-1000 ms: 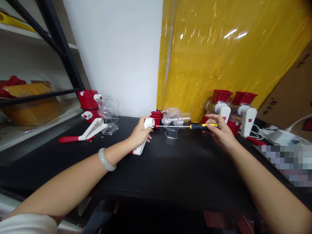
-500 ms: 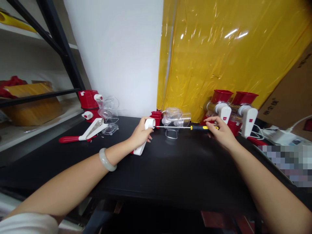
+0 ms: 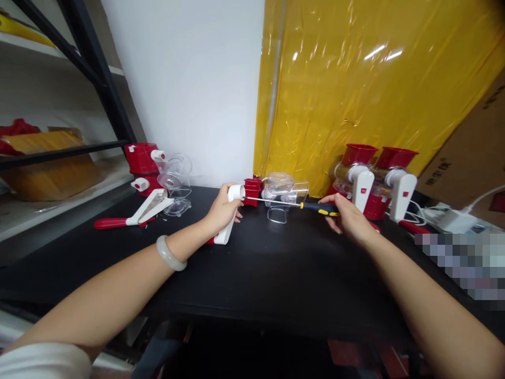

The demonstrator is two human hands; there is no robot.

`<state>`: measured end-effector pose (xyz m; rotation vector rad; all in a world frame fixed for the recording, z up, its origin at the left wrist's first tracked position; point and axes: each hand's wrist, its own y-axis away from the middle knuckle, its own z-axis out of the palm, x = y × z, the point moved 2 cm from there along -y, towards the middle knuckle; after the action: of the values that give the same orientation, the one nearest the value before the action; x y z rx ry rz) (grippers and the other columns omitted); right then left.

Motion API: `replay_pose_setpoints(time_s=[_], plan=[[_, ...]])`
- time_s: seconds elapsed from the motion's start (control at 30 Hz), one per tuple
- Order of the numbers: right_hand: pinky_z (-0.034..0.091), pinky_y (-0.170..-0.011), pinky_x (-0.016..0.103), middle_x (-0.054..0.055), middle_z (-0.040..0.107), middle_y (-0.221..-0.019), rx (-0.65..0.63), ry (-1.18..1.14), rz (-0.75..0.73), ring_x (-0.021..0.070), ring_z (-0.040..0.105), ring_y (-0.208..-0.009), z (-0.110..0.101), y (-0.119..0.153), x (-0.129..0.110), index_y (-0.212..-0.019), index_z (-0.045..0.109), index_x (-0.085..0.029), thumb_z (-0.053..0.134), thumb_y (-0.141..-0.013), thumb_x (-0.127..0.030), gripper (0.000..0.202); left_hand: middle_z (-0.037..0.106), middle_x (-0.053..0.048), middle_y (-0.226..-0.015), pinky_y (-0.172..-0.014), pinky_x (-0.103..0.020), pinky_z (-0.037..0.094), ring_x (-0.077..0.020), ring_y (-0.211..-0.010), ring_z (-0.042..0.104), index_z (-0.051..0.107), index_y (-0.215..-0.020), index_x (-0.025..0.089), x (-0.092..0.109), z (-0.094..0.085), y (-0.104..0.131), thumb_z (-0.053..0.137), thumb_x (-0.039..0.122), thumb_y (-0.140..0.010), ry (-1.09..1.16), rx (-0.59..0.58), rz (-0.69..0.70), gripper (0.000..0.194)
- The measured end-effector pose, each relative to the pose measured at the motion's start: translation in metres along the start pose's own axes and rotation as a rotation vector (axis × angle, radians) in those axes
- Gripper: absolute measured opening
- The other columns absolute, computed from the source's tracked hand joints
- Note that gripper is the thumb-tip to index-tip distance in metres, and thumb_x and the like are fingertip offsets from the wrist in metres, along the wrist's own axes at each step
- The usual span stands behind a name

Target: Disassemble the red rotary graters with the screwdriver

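My left hand (image 3: 223, 210) is closed around a white crank handle (image 3: 224, 230) with a red grip, holding it above the black table. In my right hand (image 3: 347, 217) is a screwdriver (image 3: 321, 209) with a black and yellow grip. Its long shaft points left, and the tip meets the round upper end of the crank handle, near my left thumb. Whether the tip sits in a screw is too small to tell. Behind the shaft stand clear plastic parts (image 3: 281, 184) and a red plastic part (image 3: 252, 190).
On the left are a red base (image 3: 142, 159), clear plastic parts (image 3: 177, 173), another white crank handle with a red grip (image 3: 114, 223) and small screws. Two assembled red and white rotary graters (image 3: 361, 181) stand at the right beside a white charger (image 3: 457, 221). Shelving (image 3: 92, 73) borders the left.
Both hands, with the crank handle and the screwdriver, have shifted slightly left. My right fingers have changed position on the screwdriver grip, and its tip stays at the crank handle's end.
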<state>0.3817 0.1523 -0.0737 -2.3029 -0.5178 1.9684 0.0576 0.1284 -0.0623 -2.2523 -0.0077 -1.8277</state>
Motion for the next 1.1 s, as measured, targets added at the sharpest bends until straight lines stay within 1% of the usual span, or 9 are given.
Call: replay_pose_setpoints(time_s=[0.07,0.2,0.4,0.5,0.63,0.73,0.87,0.97,1.1], plan=[[0.025,-0.033,0.02,-0.006,0.043,-0.043,0.018,0.069,0.009,0.0097,0.037,-0.033,-0.002,0.0,-0.001,-0.095,0.054,-0.023,0.043,-0.09,-0.064,0.043,0.053,0.003,-0.078,-0.039,-0.023,0.049,-0.011,-0.046,0.056,0.039,-0.115,0.024,-0.002,0.001,0.001,0.055,0.013,-0.071,-0.008,-0.02,0.0,0.049],[0.026,-0.036,0.019,-0.008,0.043,-0.048,0.063,0.085,-0.076,0.0085,0.039,-0.036,-0.008,-0.001,-0.005,-0.094,0.052,-0.024,0.057,-0.086,-0.057,0.034,0.052,0.003,-0.078,-0.039,-0.023,0.049,-0.0106,-0.046,0.056,0.04,-0.117,0.024,-0.003,0.003,0.003,0.054,0.012,-0.071,-0.032,-0.048,0.011,0.049],[0.047,-0.056,0.026,-0.003,0.057,-0.075,0.074,0.016,-0.197,0.012,0.056,-0.058,-0.012,-0.002,-0.003,-0.106,0.052,-0.027,0.069,-0.08,-0.045,0.036,0.053,0.003,-0.077,-0.04,-0.022,0.049,-0.0105,-0.047,0.056,0.04,-0.117,0.024,-0.001,0.002,0.004,0.054,0.013,-0.072,-0.031,-0.032,0.036,0.049],[0.05,-0.062,0.029,-0.002,0.058,-0.082,0.045,-0.096,-0.19,0.0131,0.058,-0.064,-0.011,-0.004,-0.001,-0.105,0.054,-0.028,0.074,-0.076,-0.04,0.038,0.052,0.003,-0.077,-0.039,-0.023,0.049,-0.0107,-0.047,0.056,0.04,-0.117,0.024,-0.004,0.003,0.002,0.054,0.012,-0.072,-0.035,-0.036,0.023,0.049],[0.042,-0.047,0.026,0.0,0.058,-0.067,0.081,-0.187,-0.12,0.0141,0.055,-0.052,-0.01,-0.006,0.0,-0.091,0.055,-0.023,0.051,-0.086,-0.062,0.039,0.052,0.003,-0.078,-0.04,-0.023,0.049,-0.0104,-0.047,0.056,0.04,-0.118,0.025,-0.008,0.004,0.002,0.055,0.014,-0.072,-0.044,-0.057,0.036,0.05],[0.03,-0.036,0.024,-0.001,0.052,-0.05,0.145,-0.01,-0.068,0.0124,0.043,-0.037,-0.011,-0.005,-0.002,-0.089,0.055,-0.023,0.031,-0.088,-0.071,0.054,0.051,0.003,-0.079,-0.041,-0.022,0.049,-0.0096,-0.048,0.056,0.041,-0.118,0.025,-0.01,0.005,0.004,0.054,0.014,-0.072,-0.061,-0.089,0.051,0.049],[0.028,-0.036,0.022,-0.004,0.047,-0.049,0.174,0.198,-0.065,0.0106,0.041,-0.038,-0.011,-0.001,-0.008,-0.087,0.054,-0.024,0.055,-0.084,-0.062,0.038,0.051,0.003,-0.078,-0.041,-0.022,0.049,-0.0097,-0.048,0.056,0.041,-0.118,0.025,-0.009,0.005,0.006,0.054,0.015,-0.073,-0.083,-0.097,0.055,0.049],[0.039,-0.041,0.023,-0.004,0.052,-0.065,0.198,0.124,-0.138,0.0102,0.048,-0.046,-0.012,0.0,-0.01,-0.092,0.053,-0.025,0.063,-0.081,-0.053,0.032,0.051,0.003,-0.078,-0.04,-0.022,0.049,-0.0102,-0.048,0.056,0.041,-0.118,0.025,-0.007,0.005,0.006,0.054,0.015,-0.072,-0.082,-0.078,0.062,0.049],[0.05,-0.055,0.027,-0.004,0.054,-0.077,0.112,-0.026,-0.232,0.0113,0.055,-0.056,-0.011,-0.003,-0.005,-0.1,0.051,-0.028,0.072,-0.076,-0.044,0.036,0.051,0.003,-0.079,-0.04,-0.022,0.049,-0.0098,-0.047,0.055,0.04,-0.119,0.024,-0.007,0.004,0.004,0.054,0.014,-0.072,-0.045,-0.065,0.06,0.05]])
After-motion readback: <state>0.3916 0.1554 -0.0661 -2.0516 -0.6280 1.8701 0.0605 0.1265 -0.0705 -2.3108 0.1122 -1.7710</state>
